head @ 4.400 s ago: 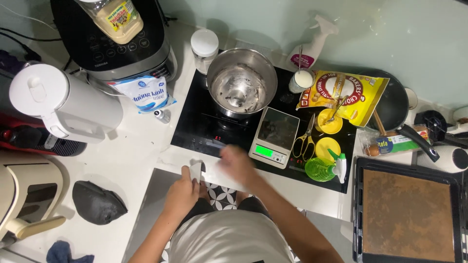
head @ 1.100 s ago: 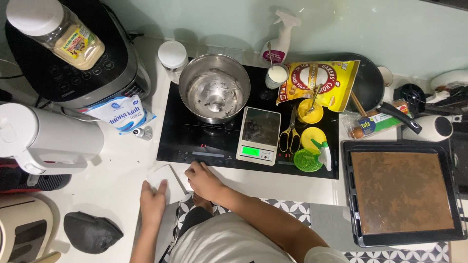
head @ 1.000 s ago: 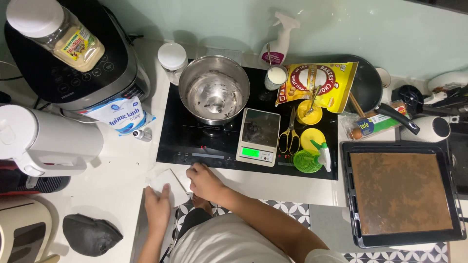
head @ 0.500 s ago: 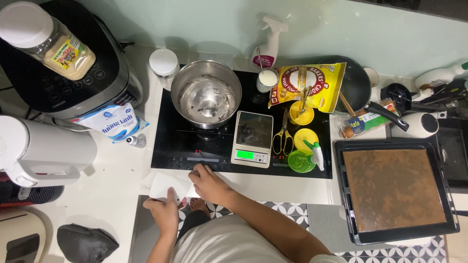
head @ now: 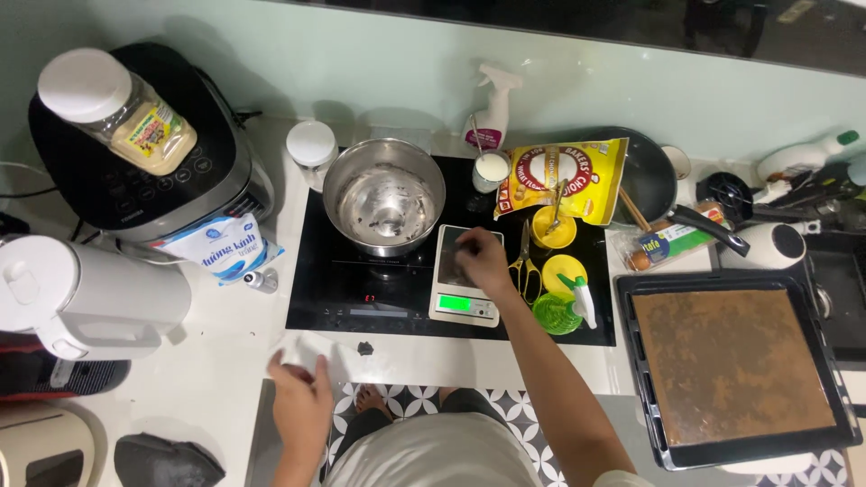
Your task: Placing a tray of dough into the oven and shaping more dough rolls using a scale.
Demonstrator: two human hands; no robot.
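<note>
Kitchen scale under right hand, left hand apart

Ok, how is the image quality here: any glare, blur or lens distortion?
Head view: the steel bowl and glossy black cooktop throw soft reflections, no harsh glare; the right hand over the scale is slightly motion-blurred, the left hand fairly sharp; wide-angle bending shows at the edges.

Steel bowl on black cooktop, yellow flour bag beside it, baking tray at right.
</note>
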